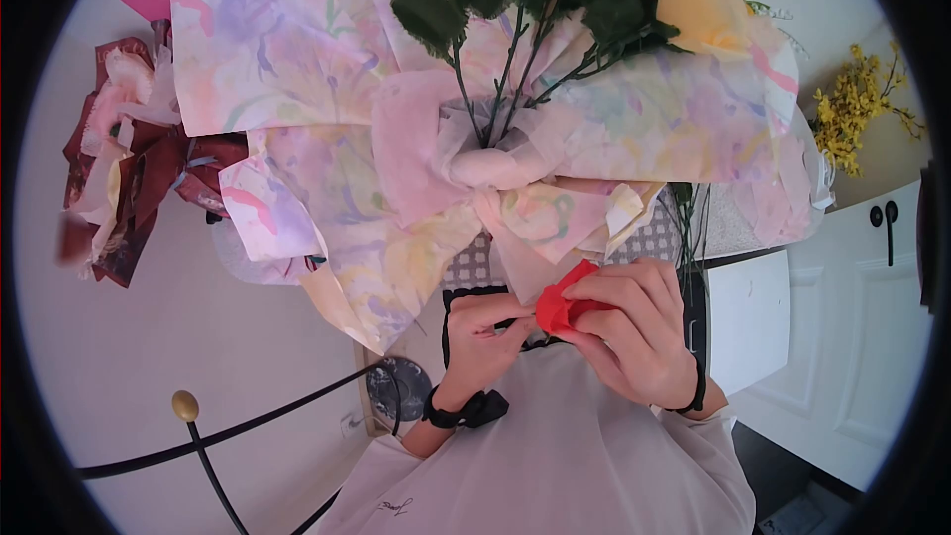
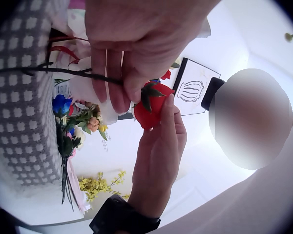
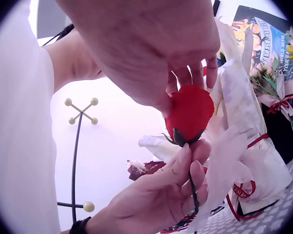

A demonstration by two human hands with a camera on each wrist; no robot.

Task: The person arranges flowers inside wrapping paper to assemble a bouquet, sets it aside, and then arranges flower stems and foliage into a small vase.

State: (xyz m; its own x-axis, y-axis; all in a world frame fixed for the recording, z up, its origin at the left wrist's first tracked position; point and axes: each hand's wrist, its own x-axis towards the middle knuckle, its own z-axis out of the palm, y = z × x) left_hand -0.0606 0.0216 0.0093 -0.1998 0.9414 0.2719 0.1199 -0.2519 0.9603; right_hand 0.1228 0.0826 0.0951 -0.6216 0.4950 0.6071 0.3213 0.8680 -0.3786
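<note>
An artificial red rose (image 1: 561,307) with a thin dark stem (image 2: 83,72) is held between both hands in front of the body. My left hand (image 1: 484,339) pinches the stem right under the bloom, near the green sepals (image 3: 180,138). Fingers and thumb of my right hand (image 1: 634,332) grip the red petals (image 3: 191,109) from the other side. Just beyond the hands stands a large bouquet in pastel floral wrapping paper (image 1: 327,69) with a pink ribbon bow (image 1: 505,166). Several stems with dark leaves (image 1: 426,20) and a pale yellow rose (image 1: 705,8) rise from its middle.
The bouquet rests on a grey and white patterned cloth (image 2: 24,107). A dark red wrapped bouquet (image 1: 149,173) lies at the left. Yellow flowers (image 1: 854,104) stand at the right, near a white door (image 1: 842,327). A black metal rail (image 1: 267,421) runs at lower left.
</note>
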